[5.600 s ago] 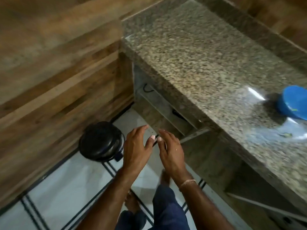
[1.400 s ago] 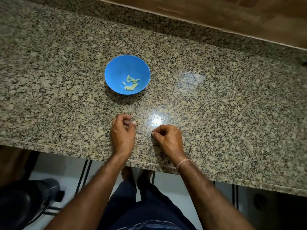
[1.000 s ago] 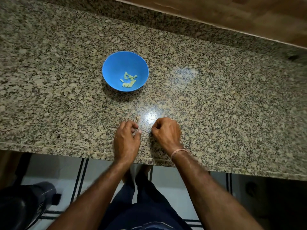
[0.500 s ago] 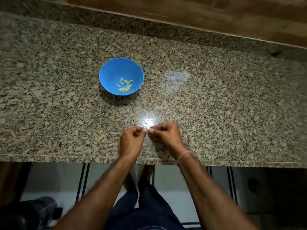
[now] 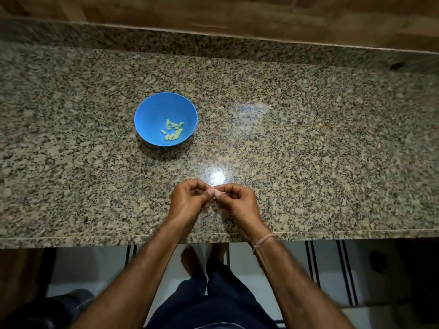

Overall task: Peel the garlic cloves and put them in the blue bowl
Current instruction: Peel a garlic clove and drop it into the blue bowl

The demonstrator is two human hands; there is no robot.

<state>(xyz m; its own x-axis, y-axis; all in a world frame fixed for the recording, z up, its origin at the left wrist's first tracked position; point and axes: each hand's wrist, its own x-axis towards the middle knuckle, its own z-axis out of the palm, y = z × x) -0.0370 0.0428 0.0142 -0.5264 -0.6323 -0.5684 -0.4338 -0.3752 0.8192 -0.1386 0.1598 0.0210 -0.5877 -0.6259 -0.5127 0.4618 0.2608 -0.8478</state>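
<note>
Head camera shows your hands meeting near the front edge of the counter (image 5: 308, 138). Your left hand (image 5: 187, 200) and right hand (image 5: 237, 200) have curled fingers, and their tips pinch one small pale clove (image 5: 215, 193) between them, just above the stone. The bowl (image 5: 152, 115) sits farther back and a bit left, well apart from your hands. A little heap of peeled cloves (image 5: 173, 131) lies at its bottom.
</note>
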